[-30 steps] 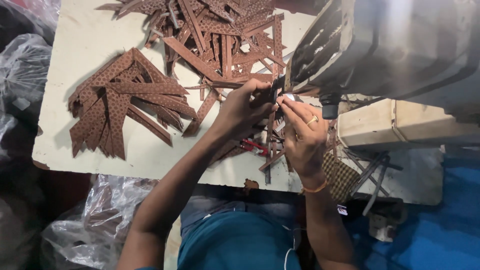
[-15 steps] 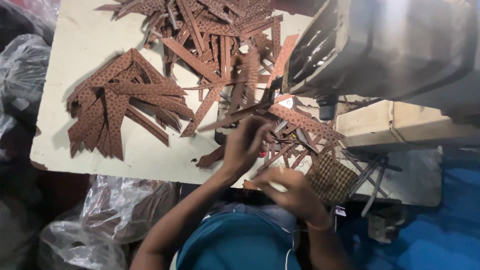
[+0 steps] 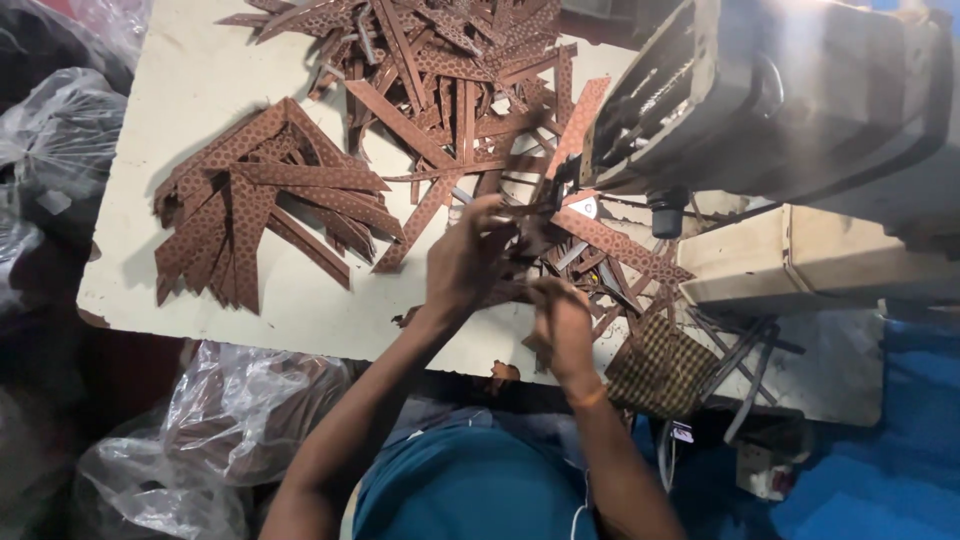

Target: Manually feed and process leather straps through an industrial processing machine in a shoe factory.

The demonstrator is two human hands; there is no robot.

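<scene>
I have both hands low over the worktop (image 3: 190, 90), in front of the grey sewing machine (image 3: 790, 90), working a brown patterned strip (image 3: 535, 225) out of the tangle of strips beneath the machine's head. To do this well, I judge I should lift one strip only, keep it flat and untwisted, and draw it along its length so its neighbours do not drag with it; the loose heap at the back (image 3: 450, 60) and the tidy fanned stack (image 3: 260, 200) to the left are better left alone.

My left hand (image 3: 470, 260) is raised a little off the worktop, its fingers (image 3: 497, 215) curled and drawn close together on the near end of the strip, which lies blurred across them towards the machine. The grip looks like a pinch between thumb and fingertips, though the blur keeps me from being sure how firmly it closes.

My right hand (image 3: 562, 325) sits just beside and below the left, fingers (image 3: 540, 292) bent inward and nearly together, touching the strips that cross there; whether it holds the same strip or merely steadies the pile, I cannot tell. A checked cloth piece (image 3: 660, 370) lies just right of that wrist, at the worktop's near edge.
</scene>
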